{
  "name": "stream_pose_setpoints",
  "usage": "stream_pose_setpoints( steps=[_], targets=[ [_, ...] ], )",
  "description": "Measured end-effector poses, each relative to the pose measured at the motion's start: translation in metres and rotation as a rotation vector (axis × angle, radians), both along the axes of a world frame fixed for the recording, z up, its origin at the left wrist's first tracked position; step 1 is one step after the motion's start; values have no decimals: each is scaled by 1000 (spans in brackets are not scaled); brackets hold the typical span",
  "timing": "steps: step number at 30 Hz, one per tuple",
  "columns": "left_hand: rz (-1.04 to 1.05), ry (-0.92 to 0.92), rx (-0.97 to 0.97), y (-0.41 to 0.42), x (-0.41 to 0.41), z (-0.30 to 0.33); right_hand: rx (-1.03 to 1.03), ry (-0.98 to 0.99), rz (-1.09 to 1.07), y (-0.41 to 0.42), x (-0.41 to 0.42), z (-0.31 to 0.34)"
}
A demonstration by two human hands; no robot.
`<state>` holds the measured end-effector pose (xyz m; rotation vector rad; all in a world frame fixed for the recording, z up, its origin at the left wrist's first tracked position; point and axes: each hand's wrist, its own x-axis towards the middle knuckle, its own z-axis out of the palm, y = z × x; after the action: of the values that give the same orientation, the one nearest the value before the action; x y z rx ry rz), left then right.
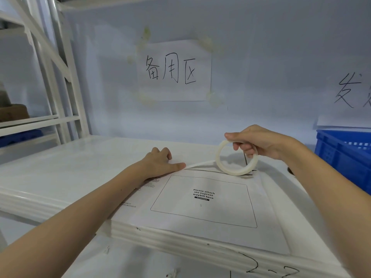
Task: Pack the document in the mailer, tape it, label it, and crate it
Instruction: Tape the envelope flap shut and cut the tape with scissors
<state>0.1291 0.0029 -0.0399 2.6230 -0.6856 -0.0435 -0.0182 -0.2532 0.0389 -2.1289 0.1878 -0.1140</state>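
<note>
A white mailer lies flat on the white shelf, printed with a box that reads "Please attach sto express waybill here". My right hand holds a translucent tape roll upright above the mailer's far edge. A strip of tape runs from the roll leftward to my left hand. That hand presses the strip's end down on the mailer's far left corner with the thumb. The document is not visible.
A blue plastic crate stands at the right on the shelf. Paper signs with handwritten characters hang on the back wall. White rack posts rise at the left, with a cardboard box beyond them.
</note>
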Motion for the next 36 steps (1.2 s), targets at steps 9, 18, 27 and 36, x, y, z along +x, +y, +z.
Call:
stream_pose_setpoints(
  steps=[9, 18, 27, 36],
  targets=[
    [-1, 1, 37, 24, 19, 9, 64, -9, 62, 11, 3, -6],
    [-191, 168, -208, 6, 9, 13, 345, 237, 310, 7, 0, -18],
    [-121, 123, -249, -6, 7, 1, 325, 138, 257, 8, -3, -7],
    [-116, 37, -167, -9, 11, -6, 125, 108, 189, 12, -8, 4]
  ],
)
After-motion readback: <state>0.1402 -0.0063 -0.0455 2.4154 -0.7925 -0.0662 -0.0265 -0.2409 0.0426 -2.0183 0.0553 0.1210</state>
